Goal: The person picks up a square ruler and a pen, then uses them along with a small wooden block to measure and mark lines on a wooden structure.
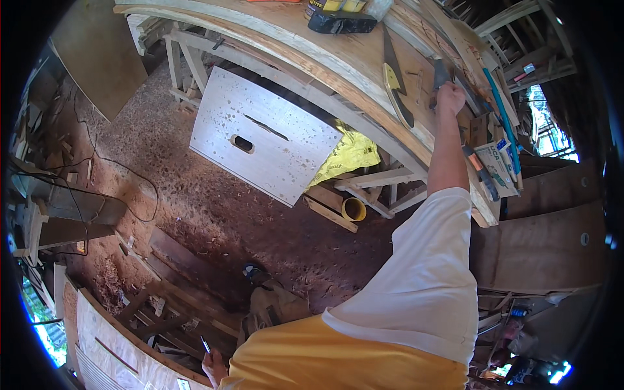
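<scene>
**Sharp steel in tight quarters**

Nearest, low at the person's side, the left hand (214, 368) has its fingers closed around a slim pen-like tool (205, 344). A loose hold could let it drop among the boards below. Farther out, the right hand (450, 97) is on the bench (357, 55), fingers curled in beside a grey flat piece (442, 73) that juts out past them; whether they grip it, I cannot tell. If its edge is sharp, a slip could cut a finger. The handsaw (392, 77) lies just to the left, so a sideways sweep of the wrist might meet its blade or knock it off. The orange-and-black-handled tool (481, 172) sits near the bench's end and could fall if the forearm brushes it. Past the shoe (250, 270), a cable (156, 195) loops over the floor, a likely trip if a foot catches it.

Counted, near to far: two hands, one pen-like tool, one shoe in view, one orange-and-black-handled tool, at least two cartons (497, 166), one grey flat piece, one handsaw, one blue-green bar (499, 110), one yellow round container (353, 209), one yellow sack (351, 156), and one pale panel (214, 123) with one oval hole and one slit. The cables are too tangled to count.
</scene>
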The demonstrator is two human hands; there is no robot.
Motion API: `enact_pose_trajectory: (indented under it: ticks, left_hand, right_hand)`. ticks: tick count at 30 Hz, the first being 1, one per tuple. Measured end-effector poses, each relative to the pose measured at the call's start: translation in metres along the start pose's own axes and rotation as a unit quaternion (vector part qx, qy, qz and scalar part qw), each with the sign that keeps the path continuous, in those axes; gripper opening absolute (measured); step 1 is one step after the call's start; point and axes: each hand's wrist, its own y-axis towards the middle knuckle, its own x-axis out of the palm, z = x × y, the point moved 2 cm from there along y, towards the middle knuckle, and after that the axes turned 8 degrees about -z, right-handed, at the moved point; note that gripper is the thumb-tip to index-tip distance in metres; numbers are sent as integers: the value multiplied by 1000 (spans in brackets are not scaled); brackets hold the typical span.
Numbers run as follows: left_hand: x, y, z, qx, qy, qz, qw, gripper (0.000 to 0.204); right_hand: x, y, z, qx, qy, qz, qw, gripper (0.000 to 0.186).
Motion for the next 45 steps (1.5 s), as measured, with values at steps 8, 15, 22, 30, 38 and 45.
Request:
enact_pose_trajectory:
  ticks: [8, 15, 22, 30, 38, 45]
  left_hand:
    - [26, 42, 66, 11, -166, 8, 986, 18]
    - [39, 59, 223, 74, -234, 52, 968, 23]
    - [39, 96, 353, 339, -271, 74, 898, 53]
    - [-21, 84, 241, 234, -292, 122, 919, 27]
    - [-53, 18, 155, 162, -250, 82, 951, 30]
    - [-83, -39, 93, 100, -413, 87, 901, 21]
  right_hand:
    - [-23, 3, -41, 43, 588, -17, 808, 10]
    - [7, -212, -177, 16, 654, -325, 683, 11]
    - [47, -575, -209, 95, 594, -639, 481, 13]
    - [9, -713, -207, -9, 401, -817, 415, 22]
    - [-27, -801, -261, -481, 389, -656, 432, 35]
    - [-63, -882, -250, -153, 297, -902, 274, 27]
